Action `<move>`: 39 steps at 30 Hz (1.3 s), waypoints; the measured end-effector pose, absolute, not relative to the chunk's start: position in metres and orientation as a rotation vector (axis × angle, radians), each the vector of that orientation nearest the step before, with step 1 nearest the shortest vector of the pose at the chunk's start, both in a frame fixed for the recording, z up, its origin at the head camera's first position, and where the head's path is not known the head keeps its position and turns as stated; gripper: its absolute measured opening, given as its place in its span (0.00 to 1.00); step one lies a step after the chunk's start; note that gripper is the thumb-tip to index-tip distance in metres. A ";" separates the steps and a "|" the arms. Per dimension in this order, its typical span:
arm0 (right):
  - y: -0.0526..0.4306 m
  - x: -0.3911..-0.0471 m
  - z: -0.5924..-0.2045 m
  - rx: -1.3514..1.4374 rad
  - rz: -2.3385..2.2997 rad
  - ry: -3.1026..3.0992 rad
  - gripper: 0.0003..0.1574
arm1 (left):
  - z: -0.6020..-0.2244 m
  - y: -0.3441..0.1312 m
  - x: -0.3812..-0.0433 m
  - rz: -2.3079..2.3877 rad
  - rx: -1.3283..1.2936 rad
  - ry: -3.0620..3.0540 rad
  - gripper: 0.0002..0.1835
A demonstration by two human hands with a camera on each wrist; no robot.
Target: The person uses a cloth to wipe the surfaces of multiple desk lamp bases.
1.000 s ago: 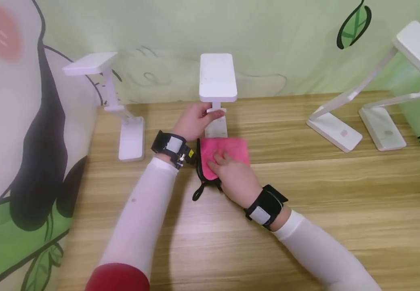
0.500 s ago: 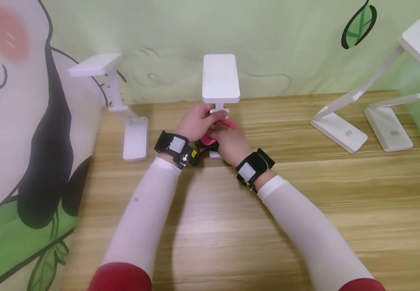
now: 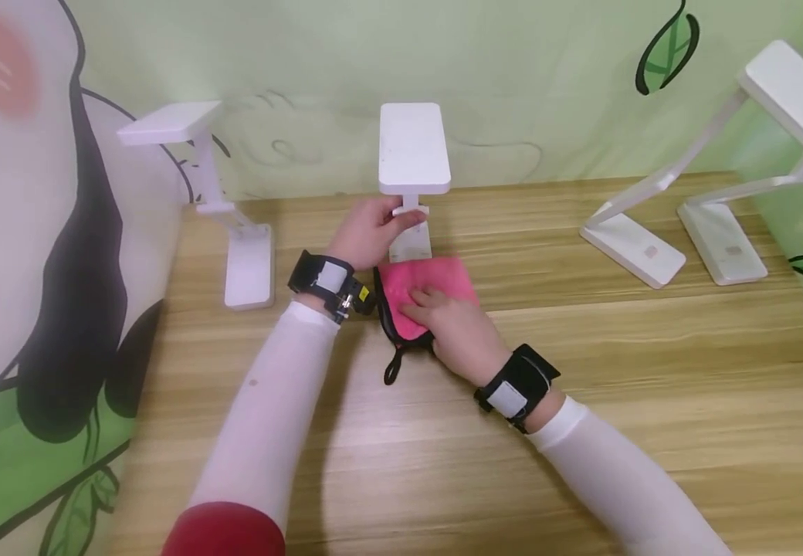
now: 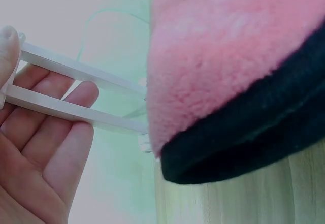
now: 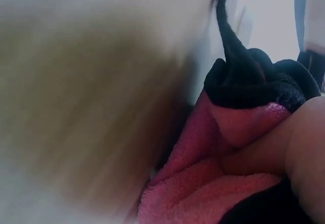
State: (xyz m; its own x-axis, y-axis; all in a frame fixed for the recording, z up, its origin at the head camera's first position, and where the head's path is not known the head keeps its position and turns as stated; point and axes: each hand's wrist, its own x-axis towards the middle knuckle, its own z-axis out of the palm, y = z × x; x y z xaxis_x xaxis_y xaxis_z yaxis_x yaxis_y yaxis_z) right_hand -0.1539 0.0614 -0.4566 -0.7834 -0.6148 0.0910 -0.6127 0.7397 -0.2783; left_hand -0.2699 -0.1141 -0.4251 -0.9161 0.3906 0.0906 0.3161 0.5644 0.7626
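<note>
A white desk lamp stands in the middle at the back of the table. My left hand grips its stem near the joint under the lamp head; the left wrist view shows thumb and fingers around the two thin struts. Over the lamp's base lies a fluffy pink cleaning cloth with a black border and hanging loop. My right hand holds this cloth against the base, fingers on its pink side. Close up in the right wrist view, the cloth bunches around the hand. Most of the base is hidden beneath it.
Another white desk lamp stands at left, beside the panda-painted wall. Two more, one with its base nearer and one farther right, stand at the right. A painted green wall borders the wooden table's back.
My right hand slid the cloth up toward the stem, bunching it near the left hand, then drew it back down over the base. The left hand kept its grip on the lamp.
</note>
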 end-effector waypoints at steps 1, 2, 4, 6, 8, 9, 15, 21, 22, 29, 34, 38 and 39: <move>0.062 -0.153 -0.457 -1.037 -0.472 2.913 0.37 | -0.425 -0.114 -0.270 1.286 0.604 2.703 0.23; 0.061 -0.153 -0.457 -1.039 -0.489 2.904 0.37 | -0.425 -0.114 -0.270 1.279 0.599 2.714 0.23; 0.060 -0.159 -0.459 -1.032 -0.536 2.890 0.39 | -0.425 -0.114 -0.270 1.273 0.601 2.729 0.25; 0.058 -0.170 -0.460 -1.026 -0.581 2.891 0.40 | -0.425 -0.114 -0.270 1.270 0.614 2.738 0.23; 0.055 -0.184 -0.461 -1.037 -0.613 2.903 0.41 | -0.425 -0.114 -0.270 1.262 0.619 2.747 0.21; 0.053 -0.191 -0.461 -1.042 -0.622 2.912 0.40 | -0.425 -0.114 -0.270 1.267 0.619 2.740 0.20; 0.047 -0.226 -0.471 -1.007 -0.592 3.006 0.35 | -0.426 -0.114 -0.269 1.303 0.608 2.695 0.23; 0.053 -0.220 -0.474 -0.996 -0.682 2.994 0.37 | -0.427 -0.113 -0.270 1.337 0.600 2.688 0.19; 0.055 -0.215 -0.473 -0.982 -0.704 2.985 0.37 | -0.427 -0.114 -0.270 1.334 0.603 2.694 0.18; 0.073 -0.172 -0.464 -0.879 -0.720 2.917 0.39 | -0.428 -0.113 -0.270 1.307 0.614 2.719 0.20; 0.072 -0.162 -0.462 -0.888 -0.693 2.917 0.38 | -0.428 -0.113 -0.269 1.311 0.611 2.733 0.20; 0.062 -0.174 -0.460 -0.913 -0.753 2.937 0.36 | -0.431 -0.111 -0.270 1.314 0.632 2.749 0.19; 0.059 -0.180 -0.460 -0.918 -0.768 2.941 0.36 | -0.431 -0.111 -0.270 1.315 0.635 2.753 0.18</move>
